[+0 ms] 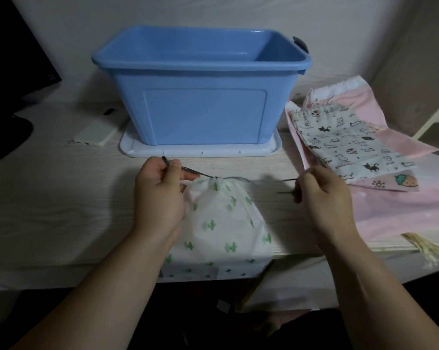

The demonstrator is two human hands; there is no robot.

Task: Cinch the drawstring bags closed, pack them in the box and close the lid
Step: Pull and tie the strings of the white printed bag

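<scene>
A white drawstring bag with a green cactus print [223, 223] lies at the near edge of the pale wood-grain table [62, 198], its mouth gathered. The left hand [160, 195] pinches one end of its dark cord [193, 170]. The right hand [324, 198], blurred, seems to pinch the other end. Behind stands an open blue plastic box [200, 109] on its pale lid [137, 149]. To the right, a cat-print cloth bag [339, 140] lies on pink bags [402, 210].
</scene>
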